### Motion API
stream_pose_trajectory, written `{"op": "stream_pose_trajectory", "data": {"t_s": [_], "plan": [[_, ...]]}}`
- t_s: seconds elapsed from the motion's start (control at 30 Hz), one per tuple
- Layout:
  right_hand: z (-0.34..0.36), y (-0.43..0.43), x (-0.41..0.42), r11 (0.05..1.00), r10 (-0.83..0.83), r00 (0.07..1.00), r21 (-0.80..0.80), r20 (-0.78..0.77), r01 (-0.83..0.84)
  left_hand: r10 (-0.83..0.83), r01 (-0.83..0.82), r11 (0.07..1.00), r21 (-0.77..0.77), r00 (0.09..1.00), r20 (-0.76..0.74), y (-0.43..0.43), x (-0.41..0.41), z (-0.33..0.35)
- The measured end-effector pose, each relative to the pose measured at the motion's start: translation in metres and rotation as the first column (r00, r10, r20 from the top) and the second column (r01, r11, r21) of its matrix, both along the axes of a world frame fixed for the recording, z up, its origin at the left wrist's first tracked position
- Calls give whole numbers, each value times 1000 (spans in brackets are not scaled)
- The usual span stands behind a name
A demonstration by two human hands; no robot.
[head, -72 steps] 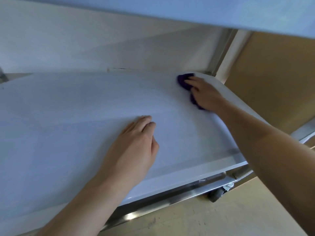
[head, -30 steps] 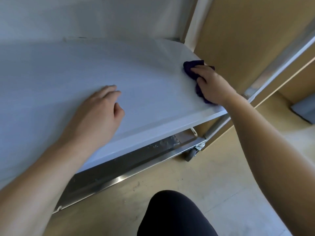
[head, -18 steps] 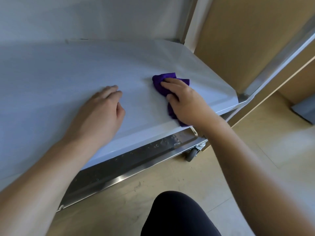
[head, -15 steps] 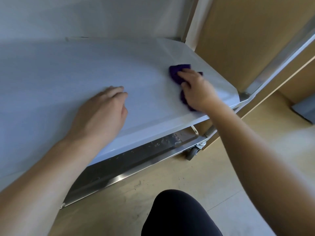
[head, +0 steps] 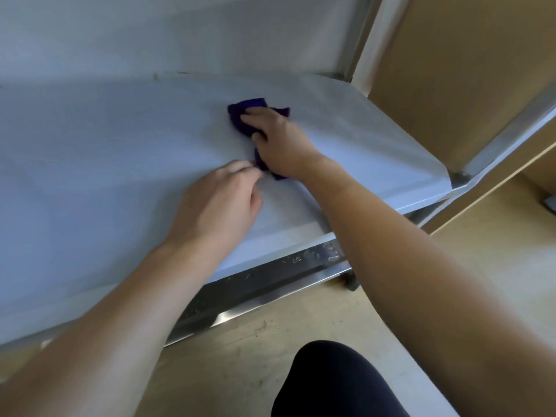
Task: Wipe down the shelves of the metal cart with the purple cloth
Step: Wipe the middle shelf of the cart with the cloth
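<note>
Two bare hands work on one pale, matte shelf [head: 105, 164] of the metal cart, a broad flat sheet that fills most of the view and catches a soft bluish light. The right hand [head: 278, 142] presses down on the purple cloth [head: 245, 111], fingers spread over it and curled at the edge, so that the cloth is pinned flat against the shelf a little right of the middle; dark folds of it show beyond the fingertips and again under the heel of the palm. The left hand [head: 221, 203] lies on the shelf just in front of it, palm down, fingers loosely bent and holding nothing that can be seen, its fingertips touching or almost touching the near end of the cloth.

Beneath the shelf's front edge runs a lower shelf [head: 270, 284] of bare shiny steel, spotted with water drops or smudges. A steel upright [head: 356, 34] rises at the far right corner, and a caster [head: 350, 284] shows under the lower rim. Behind the cart stands a plain pale wall [head: 180, 31]; to the right are tan wooden panels [head: 451, 70] crossed by a slanting metal rail [head: 511, 136]. The floor [head: 240, 356] is light wood-toned, scuffed near the cart. A dark-clad knee [head: 334, 383] rises at the bottom.
</note>
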State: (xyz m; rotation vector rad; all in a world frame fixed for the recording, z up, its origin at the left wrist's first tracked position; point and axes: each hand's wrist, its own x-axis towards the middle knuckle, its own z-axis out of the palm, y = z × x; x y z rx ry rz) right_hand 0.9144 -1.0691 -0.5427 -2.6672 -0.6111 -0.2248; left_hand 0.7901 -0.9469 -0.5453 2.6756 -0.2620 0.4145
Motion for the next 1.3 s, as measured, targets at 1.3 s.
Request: {"op": "stream_pose_trajectory", "data": {"t_s": [1.3], "plan": [[15, -67, -95, 999, -21, 999, 44, -40, 23, 36, -35, 997, 74, 999, -13, 13, -37, 19]]}}
